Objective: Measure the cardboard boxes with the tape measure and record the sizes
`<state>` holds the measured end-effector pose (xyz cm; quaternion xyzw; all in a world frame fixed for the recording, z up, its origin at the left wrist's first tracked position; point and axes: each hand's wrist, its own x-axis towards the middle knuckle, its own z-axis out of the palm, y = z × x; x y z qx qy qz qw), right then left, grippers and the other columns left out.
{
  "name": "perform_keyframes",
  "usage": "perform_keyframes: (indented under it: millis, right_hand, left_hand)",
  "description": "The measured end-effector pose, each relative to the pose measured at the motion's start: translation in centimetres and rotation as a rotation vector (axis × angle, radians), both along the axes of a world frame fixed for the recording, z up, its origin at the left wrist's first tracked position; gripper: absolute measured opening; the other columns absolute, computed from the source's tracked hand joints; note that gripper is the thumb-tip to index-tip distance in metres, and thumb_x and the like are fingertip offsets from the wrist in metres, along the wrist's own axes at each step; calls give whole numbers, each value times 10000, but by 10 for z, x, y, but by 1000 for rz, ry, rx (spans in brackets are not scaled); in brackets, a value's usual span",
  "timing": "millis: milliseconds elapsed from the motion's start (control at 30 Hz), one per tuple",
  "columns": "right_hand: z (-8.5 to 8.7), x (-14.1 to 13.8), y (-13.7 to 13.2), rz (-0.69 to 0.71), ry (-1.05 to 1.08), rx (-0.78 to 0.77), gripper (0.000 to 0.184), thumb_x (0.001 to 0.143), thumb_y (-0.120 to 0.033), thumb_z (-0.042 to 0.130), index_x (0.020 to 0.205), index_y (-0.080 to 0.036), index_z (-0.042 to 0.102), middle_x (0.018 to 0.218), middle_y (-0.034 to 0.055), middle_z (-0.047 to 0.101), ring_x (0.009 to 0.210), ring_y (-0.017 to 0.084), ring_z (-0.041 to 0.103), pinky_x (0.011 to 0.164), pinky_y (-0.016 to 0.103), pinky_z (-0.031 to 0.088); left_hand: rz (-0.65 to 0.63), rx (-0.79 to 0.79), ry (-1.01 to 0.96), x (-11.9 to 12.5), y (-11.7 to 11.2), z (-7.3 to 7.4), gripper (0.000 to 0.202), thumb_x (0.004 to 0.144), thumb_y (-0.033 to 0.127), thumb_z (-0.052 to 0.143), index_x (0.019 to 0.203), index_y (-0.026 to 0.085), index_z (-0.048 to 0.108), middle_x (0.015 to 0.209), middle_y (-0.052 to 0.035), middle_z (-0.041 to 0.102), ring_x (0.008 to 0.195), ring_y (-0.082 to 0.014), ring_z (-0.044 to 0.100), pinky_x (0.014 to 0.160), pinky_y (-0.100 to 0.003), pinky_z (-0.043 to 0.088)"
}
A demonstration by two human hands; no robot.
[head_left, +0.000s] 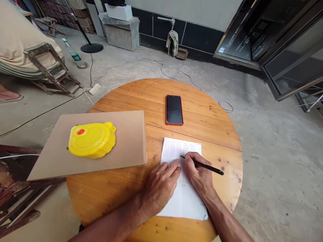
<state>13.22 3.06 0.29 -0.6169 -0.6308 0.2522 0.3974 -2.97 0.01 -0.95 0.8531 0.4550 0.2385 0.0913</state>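
Observation:
A sheet of white paper [184,201] with rows of small handwritten marks lies on the round wooden table. My right hand [199,174] is closed around a black pen [209,167], its tip touching the paper near the lower written rows. Just left of the tip, my left hand [163,185] rests on the paper's left side, fingers loosely extended with nothing in them. Both hands cover parts of the sheet. Beyond the paper lies a smartphone [174,110] in a red case, screen dark.
On the round wooden table [202,114], a flat cardboard box [131,134] overhangs the left edge, bearing a yellow plastic case [92,139] with a red button. Cables [131,62], a plastic bottle [73,53] and a small wooden stool [51,69] are on the concrete floor. A person's foot [11,94] shows at left.

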Motion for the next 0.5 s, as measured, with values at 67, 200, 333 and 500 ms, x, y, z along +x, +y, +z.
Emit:
perform_keyframes:
  millis: [67,200,333,500]
  right_hand:
    - [0,0,0,1,-7,0,193,882,-266,551,737,-178,644,590,-20,603,509,118,520,513,229,432]
    - [1,-1,0,5,-23,2,202,885,-268,545,732,-177,641,581,-23,598,490,113,511,499,229,421]
    - [2,-1,0,-6,-41,-9,205,882,-276,539,728,-183,637,570,-24,593,488,118,507,486,233,412]
    - [1,0,1,-7,-45,1,201,876,-276,538,727,-185,637,553,-29,576,477,117,490,471,235,397]
  left_hand:
    - [0,-1,0,0,0,0,298,885,54,497,1113,182,640,1260,-35,667,893,-212,644,751,-371,540]
    - [-1,0,-6,0,1,0,304,883,51,496,1116,179,643,1256,-29,670,907,-215,644,760,-373,543]
    - [4,13,-6,0,1,0,300,889,58,494,1118,179,646,1255,-35,671,889,-212,643,748,-370,544]
    - [4,8,-5,0,0,0,300,889,56,494,1114,184,647,1265,-39,666,904,-212,647,766,-368,542]
